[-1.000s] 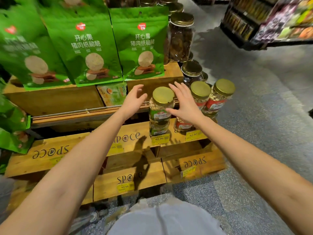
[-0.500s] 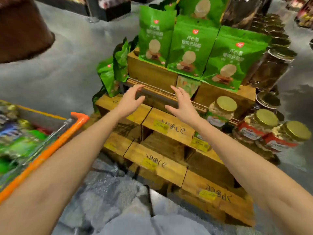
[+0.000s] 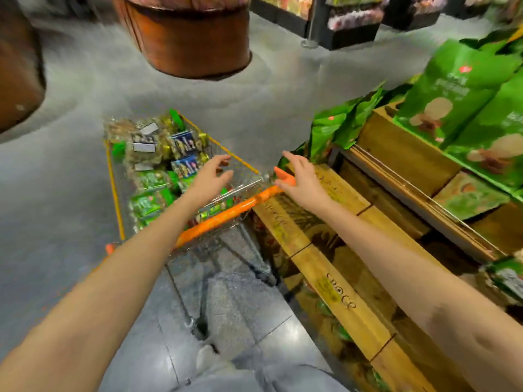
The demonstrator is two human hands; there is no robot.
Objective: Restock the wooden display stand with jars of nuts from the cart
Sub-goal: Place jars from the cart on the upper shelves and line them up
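A wire cart with an orange handle bar stands left of centre, filled with packaged goods and jars of nuts that are blurred. My left hand hovers over the cart's near end, fingers relaxed and empty. My right hand is held out above the cart's right handle end, at the corner of the wooden display stand, and also holds nothing. The stand's stepped wooden crates run along the right side. The jars on the stand are out of view.
Green snack bags lean on the stand's upper tiers at the right. A large round brown barrel display stands on the grey floor behind the cart. Dark store shelving lines the back. Grey floor lies left of the cart.
My view has swung left from the jars on the stand to the cart. Both hands, empty throughout, have moved from the shelf's jars to above the cart's handle end.
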